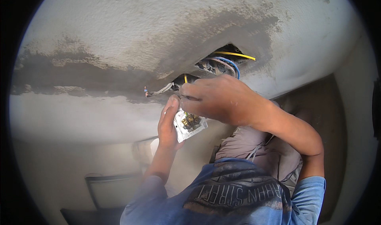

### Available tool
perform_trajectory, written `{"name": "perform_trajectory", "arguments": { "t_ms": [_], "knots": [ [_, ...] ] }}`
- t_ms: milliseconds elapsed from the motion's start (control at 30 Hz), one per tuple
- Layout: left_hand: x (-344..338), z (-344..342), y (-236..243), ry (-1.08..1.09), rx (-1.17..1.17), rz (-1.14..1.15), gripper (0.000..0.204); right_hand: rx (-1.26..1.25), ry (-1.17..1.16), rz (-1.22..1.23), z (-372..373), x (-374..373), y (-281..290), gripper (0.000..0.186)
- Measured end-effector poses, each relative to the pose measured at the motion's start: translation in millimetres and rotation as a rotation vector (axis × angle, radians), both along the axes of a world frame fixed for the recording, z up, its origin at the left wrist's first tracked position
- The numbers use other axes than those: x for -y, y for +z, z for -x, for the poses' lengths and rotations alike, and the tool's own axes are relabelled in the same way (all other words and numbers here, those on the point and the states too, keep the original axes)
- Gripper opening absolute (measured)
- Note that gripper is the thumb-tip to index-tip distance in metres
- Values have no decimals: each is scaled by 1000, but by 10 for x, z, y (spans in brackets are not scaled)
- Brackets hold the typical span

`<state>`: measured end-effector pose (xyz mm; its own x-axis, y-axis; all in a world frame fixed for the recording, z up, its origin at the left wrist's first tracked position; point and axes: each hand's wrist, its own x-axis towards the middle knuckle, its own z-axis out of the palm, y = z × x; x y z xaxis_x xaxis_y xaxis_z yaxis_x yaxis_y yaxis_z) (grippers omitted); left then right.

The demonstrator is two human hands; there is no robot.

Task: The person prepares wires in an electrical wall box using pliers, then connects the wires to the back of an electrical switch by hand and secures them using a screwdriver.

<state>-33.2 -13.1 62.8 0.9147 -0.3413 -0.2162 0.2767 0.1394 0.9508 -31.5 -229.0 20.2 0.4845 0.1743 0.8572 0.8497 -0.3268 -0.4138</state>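
Observation:
My left hand [168, 123] grips a white electrical socket [180, 132] by its edge, with its back turned up. Brass terminals [191, 122] show on that back. Over the socket's upper side is my right hand [222, 100], its fingers pinched together close to my left thumb. Whatever lies between those fingers is hidden. A yellow wire [185, 79] comes out of the smaller wall opening [192, 78] just beyond my right hand. From the same place a pale cable [163, 88] runs left, ending in bare, coloured tips.
A larger wall opening [206, 66] holds a yellow wire [238, 55], a blue wire [235, 64] and a greyish one, all sticking out. Dark patched plaster [119, 80] surrounds both openings on the white wall [131, 34]. A dark-framed piece of furniture [91, 189] stands lower left.

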Motion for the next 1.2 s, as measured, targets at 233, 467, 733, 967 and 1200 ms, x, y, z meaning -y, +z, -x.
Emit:
{"name": "perform_trajectory", "arguments": {
  "t_ms": [233,467,733,967,1200],
  "knots": [
    [-30,39,-44,31,200,-219,42,-156,90,-12,-25,-9,114,15],
    [25,52,-24,12,216,-220,42,-157,63,38,-51,-2,120,15],
    [203,98,76,77,187,-253,18,-51,81,37,-111,-22,100,14],
    [120,71,111,20,199,-300,65,98,57,7,-127,-65,79,13],
    [144,52,89,9,269,-305,27,-13,-10,112,-8,-44,113,13]
  ]
}}
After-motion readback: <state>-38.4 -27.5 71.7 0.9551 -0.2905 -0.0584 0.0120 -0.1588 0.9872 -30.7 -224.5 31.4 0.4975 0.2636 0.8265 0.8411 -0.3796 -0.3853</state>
